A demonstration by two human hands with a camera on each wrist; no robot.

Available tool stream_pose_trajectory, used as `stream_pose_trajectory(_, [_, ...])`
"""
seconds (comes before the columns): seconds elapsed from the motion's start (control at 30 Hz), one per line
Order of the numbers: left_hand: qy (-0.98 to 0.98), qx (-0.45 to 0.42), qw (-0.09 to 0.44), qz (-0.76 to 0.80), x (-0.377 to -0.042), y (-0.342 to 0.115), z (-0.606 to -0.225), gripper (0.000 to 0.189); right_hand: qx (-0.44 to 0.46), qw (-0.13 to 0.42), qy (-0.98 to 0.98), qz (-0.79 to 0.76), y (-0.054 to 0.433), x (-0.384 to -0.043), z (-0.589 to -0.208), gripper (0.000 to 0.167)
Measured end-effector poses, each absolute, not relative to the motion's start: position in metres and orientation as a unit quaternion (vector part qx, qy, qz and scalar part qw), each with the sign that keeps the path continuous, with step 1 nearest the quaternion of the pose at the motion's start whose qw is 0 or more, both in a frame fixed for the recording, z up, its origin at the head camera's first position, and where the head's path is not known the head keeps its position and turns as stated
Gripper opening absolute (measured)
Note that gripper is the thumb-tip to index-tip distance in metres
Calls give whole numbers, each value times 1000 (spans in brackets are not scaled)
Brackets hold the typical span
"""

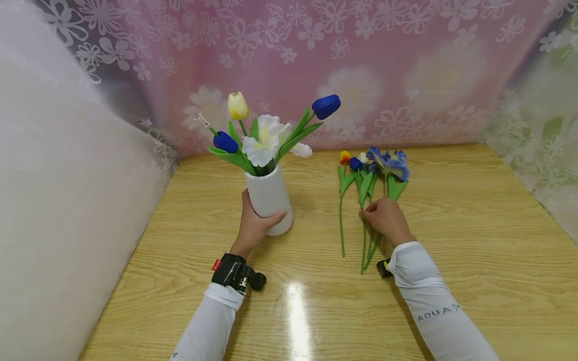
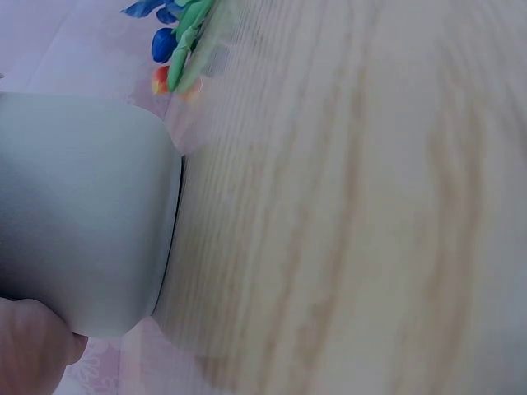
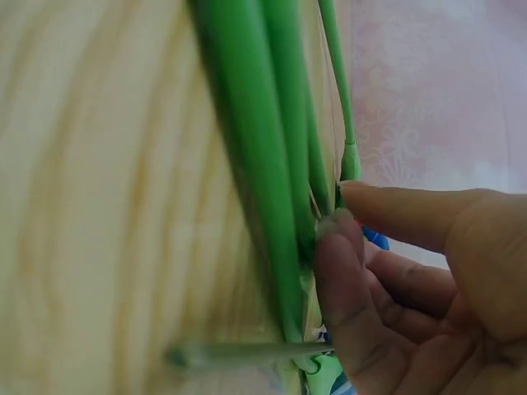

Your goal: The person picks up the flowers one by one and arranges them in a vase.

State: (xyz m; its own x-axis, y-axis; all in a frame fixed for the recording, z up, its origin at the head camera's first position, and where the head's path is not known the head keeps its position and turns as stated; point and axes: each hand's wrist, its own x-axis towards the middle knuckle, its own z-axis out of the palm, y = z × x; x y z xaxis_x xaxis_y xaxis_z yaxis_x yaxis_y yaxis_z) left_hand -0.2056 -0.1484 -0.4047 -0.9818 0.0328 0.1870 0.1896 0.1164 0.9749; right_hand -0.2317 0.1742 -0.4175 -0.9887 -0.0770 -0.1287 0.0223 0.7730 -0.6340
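Observation:
My left hand (image 1: pixel 257 223) grips the lower part of a white vase (image 1: pixel 268 198), which stands tilted on the table. In the vase are two blue tulips (image 1: pixel 326 107), a pale yellow tulip (image 1: pixel 238 106) and white ruffled flowers (image 1: pixel 266 140). To the right, my right hand (image 1: pixel 387 220) pinches the stem of a blue tulip (image 1: pixel 355 163) between thumb and fingertips, among the lying flowers. The right wrist view shows the thumb and index finger closing at a thin green stem (image 3: pixel 336 66), with the contact partly hidden.
An orange-red tulip (image 1: pixel 345 157) lies left of the pinched one. A ruffled blue-purple flower (image 1: pixel 392 164) and a white bloom (image 1: pixel 363 158) lie beside it. The wooden table (image 1: pixel 203 210) meets a pink floral curtain (image 1: pixel 289 75) at the back.

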Motion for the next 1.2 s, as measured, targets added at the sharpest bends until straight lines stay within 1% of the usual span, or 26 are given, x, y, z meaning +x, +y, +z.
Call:
stream_pose_trajectory(0.13, [-744,-72,59,-662,-205,-148,-405,94,-20,99,941,-322,174,-236,-418,25])
stream_pose_trajectory(0.33, [-746,-69,61,-659,-205,-149,-406,94,-12,130,942,-310,174,-243,-415,31])
stream_pose_trajectory(0.47, [-749,-69,60,-656,-204,-148,-406,95,-3,129,937,-325,176,-244,-414,26])
stream_pose_trajectory(0.83, [-748,-70,55,-658,-206,-149,-404,95,6,58,911,-409,176,-235,-407,26])
stream_pose_trajectory(1.0, [-746,-71,52,-660,-205,-149,-404,94,-14,-16,899,-438,170,-231,-398,26])
stream_pose_trajectory(1.2, [-746,-73,54,-659,-205,-149,-404,95,-54,-115,862,-491,158,-225,-373,25])
